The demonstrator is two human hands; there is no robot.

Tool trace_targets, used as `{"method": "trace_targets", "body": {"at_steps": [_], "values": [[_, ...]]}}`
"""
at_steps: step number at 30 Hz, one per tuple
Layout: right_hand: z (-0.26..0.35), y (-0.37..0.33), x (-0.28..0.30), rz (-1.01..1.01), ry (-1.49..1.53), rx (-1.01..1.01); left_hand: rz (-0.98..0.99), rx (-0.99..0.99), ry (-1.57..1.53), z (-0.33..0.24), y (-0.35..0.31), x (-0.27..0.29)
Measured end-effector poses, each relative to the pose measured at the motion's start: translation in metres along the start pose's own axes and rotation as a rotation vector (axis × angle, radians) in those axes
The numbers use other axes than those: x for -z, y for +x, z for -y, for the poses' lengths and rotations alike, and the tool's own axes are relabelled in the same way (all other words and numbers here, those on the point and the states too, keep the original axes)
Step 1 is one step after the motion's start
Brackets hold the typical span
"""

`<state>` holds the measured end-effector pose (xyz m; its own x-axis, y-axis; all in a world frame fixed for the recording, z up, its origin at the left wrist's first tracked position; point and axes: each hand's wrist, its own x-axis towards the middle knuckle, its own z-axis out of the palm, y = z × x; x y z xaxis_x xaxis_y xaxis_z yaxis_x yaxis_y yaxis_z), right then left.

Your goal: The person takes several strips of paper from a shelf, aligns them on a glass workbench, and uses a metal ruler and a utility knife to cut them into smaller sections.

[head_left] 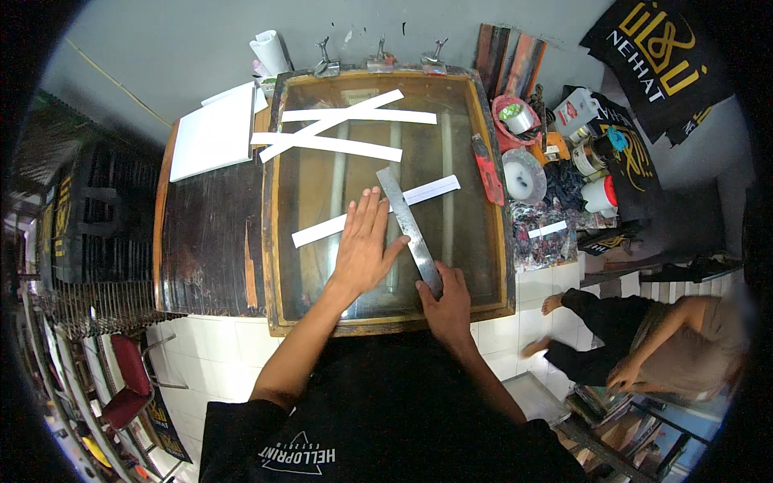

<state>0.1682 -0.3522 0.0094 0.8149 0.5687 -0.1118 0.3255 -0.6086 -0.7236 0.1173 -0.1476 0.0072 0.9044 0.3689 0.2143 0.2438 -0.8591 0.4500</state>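
**Two hands on a printing frame, one flat, one gripping a ruler**

The left hand (366, 241) lies flat and fully open on the mesh of the wooden frame (274, 201), fingers spread and pointing away from the person, holding nothing. Its fingertips touch a long paper strip (322, 229) that runs slantwise across the middle of the frame. The left forearm reaches in from the frame's near edge at a slant.

The right hand (447, 302) sits at the near edge of the frame, closed around the lower end of a metal ruler (407, 221). The ruler lies on the mesh, angled up toward the frame's centre, just beside the left hand's fingers.

More paper strips (354, 129) cross each other at the far end of the frame. The right hand covers the ruler's near end, and the ruler crosses over part of the long strip. What lies under the mesh is blurred. The bench (201, 233) shows to the left of the frame.
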Motion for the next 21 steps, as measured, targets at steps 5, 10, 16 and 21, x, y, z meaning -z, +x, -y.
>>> {"method": "trace_targets", "body": {"at_steps": [5, 10, 16, 21], "values": [[0.008, -0.004, 0.002, 0.078, -0.183, -0.003, 0.042, -0.013, 0.024, 0.004, 0.002, -0.014], [-0.003, 0.001, -0.001, 0.023, -0.255, 0.217, 0.020, -0.008, 0.054, 0.002, 0.007, -0.015], [-0.017, 0.005, -0.005, 0.004, -0.188, 0.462, 0.009, -0.010, 0.030, 0.005, 0.005, -0.010], [-0.027, 0.008, -0.005, -0.029, -0.169, 0.571, 0.024, -0.024, 0.083, 0.003, 0.006, -0.012]]}}
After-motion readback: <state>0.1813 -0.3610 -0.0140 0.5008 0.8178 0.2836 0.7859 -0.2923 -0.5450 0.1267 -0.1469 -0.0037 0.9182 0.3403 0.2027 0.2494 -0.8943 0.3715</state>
